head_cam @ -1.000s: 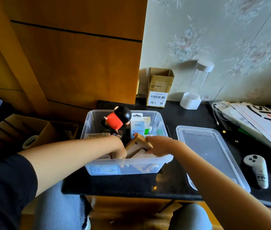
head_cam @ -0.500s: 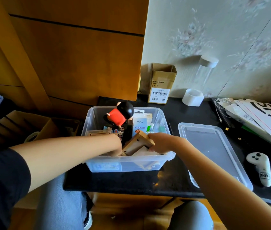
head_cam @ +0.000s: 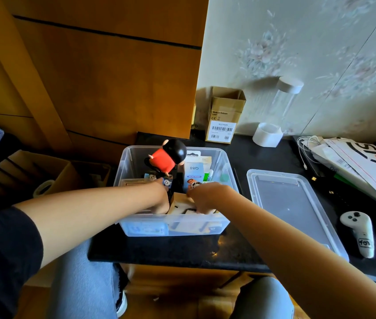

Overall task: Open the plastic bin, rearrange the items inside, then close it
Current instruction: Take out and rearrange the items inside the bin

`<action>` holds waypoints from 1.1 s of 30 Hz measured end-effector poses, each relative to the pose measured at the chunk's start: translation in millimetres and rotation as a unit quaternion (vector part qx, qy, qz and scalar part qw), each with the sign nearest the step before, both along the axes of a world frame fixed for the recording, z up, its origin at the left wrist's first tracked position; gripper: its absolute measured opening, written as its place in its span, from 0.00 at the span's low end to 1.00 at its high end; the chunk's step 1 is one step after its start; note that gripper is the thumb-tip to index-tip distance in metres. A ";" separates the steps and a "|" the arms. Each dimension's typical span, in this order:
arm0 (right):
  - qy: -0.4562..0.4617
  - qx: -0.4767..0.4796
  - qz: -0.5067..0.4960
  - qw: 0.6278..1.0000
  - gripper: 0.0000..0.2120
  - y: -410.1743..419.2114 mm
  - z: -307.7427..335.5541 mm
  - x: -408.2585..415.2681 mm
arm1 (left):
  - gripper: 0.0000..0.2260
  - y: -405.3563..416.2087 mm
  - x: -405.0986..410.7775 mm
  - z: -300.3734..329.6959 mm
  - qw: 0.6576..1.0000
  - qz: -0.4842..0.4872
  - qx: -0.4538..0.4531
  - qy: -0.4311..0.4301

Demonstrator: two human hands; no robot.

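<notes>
The clear plastic bin [head_cam: 227, 173] stands open on the black table, near its front left corner. Its clear lid [head_cam: 290, 203] lies flat to the right of it. Inside the bin are a red and black figure [head_cam: 168, 156], a white and blue mini fan box [head_cam: 193, 173] and a pale wooden box [head_cam: 182, 207] near the front wall. Both hands reach down into the bin. My left hand [head_cam: 160, 199] is at the left side of the wooden box, fingers hidden. My right hand [head_cam: 202, 196] grips the wooden box from the right.
A small cardboard box [head_cam: 225, 116] and a clear cylinder with white ends [head_cam: 276, 111] stand at the wall. A white controller [head_cam: 359, 229] lies right of the lid. Papers and cables [head_cam: 352, 162] pile at the far right. An open carton [head_cam: 33, 173] sits left of the table.
The wooden box, tilted up between my hands before, now lies lower and flatter in the front of the bin. Both hands have gone down with it.
</notes>
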State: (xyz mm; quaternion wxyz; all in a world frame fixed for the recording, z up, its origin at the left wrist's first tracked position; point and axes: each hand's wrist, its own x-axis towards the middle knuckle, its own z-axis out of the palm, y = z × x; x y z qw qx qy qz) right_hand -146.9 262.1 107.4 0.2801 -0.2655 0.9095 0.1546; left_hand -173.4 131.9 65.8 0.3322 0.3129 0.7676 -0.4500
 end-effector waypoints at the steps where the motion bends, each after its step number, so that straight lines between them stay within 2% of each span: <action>1: -0.002 0.009 0.003 1.000 0.22 -2.5 0.4 -0.6 | 0.15 -2.4 1.4 0.9 1.000 0.004 0.020 0.006; 3: -0.007 0.016 0.006 1.000 0.23 -5.2 0.0 -1.4 | 0.15 -5.6 4.5 10.4 0.996 0.064 0.053 -0.013; 5: -0.015 0.013 0.011 1.000 0.24 -6.0 -1.2 -1.3 | 0.11 -7.5 5.5 23.5 0.984 0.132 0.096 -0.071; 6: -0.021 0.005 0.012 1.000 0.25 -6.4 -2.0 -1.6 | 0.12 -10.0 6.3 31.3 0.974 0.161 0.126 -0.097; 10: -0.085 -0.037 0.000 0.996 0.27 -5.3 -4.0 -5.1 | 0.11 -30.8 7.0 41.6 0.935 0.175 0.271 -0.146; 13: -0.146 -0.072 -0.017 0.986 0.24 -0.4 -7.6 -8.2 | 0.10 -44.9 11.4 32.9 0.930 0.151 0.316 -0.113; 17: -0.153 -0.160 -0.060 0.973 0.27 12.8 -4.9 -9.4 | 0.08 -47.7 15.7 17.5 0.931 0.080 0.354 -0.036; 19: -0.163 -0.212 -0.088 0.960 0.24 19.5 -2.8 -10.0 | 0.08 -47.7 16.5 9.7 0.933 0.050 0.357 -0.007; 25: -0.126 -0.239 -0.109 0.957 0.18 28.8 -6.4 -7.9 | 0.07 -46.8 14.3 11.1 0.928 0.058 0.368 -0.017; 28: -0.114 -0.253 -0.135 0.951 0.16 32.2 -9.7 -7.5 | 0.08 -54.9 15.5 22.7 0.890 0.113 0.438 -0.057; 31: -0.125 -0.259 -0.172 0.942 0.16 32.3 -16.1 -7.0 | 0.04 -68.1 14.6 41.0 0.826 0.166 0.532 -0.084; 33: -0.141 -0.291 -0.222 0.920 0.17 30.3 -17.5 -5.9 | 0.03 -78.4 13.1 52.4 0.778 0.192 0.592 -0.088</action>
